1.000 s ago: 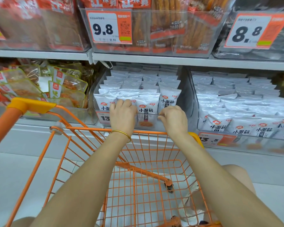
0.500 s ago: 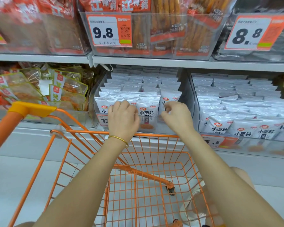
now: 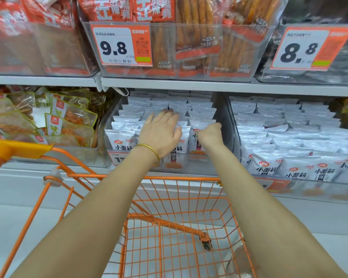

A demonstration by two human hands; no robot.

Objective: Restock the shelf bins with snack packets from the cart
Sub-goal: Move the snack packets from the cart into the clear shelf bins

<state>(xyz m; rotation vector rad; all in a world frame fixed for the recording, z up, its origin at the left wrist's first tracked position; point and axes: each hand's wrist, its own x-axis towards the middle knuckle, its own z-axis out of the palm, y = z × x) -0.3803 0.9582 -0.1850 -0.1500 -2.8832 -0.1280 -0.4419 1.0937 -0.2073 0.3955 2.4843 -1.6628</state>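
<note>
Left hand (image 3: 161,133), curled at the front row half a second ago, now lies flat with fingers spread on the white snack packets (image 3: 121,139) further back. Right hand (image 3: 209,135) stays at the front right row with its fingers curled out of view; whether it pinches a packet cannot be told. The packets stand upright in tight rows, filling the clear middle bin (image 3: 224,125). The right-hand bin (image 3: 319,192) holds the same. The orange wire cart (image 3: 169,197) stands beneath both forearms.

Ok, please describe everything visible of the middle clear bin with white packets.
The clear plastic bin sits under the grey shelf board. Upright rows of white snack packets fill it. An orange price label on its front is partly hidden. The left hand lies flat on the packets; the right hand, fingers curled, meets a front packet.
</note>
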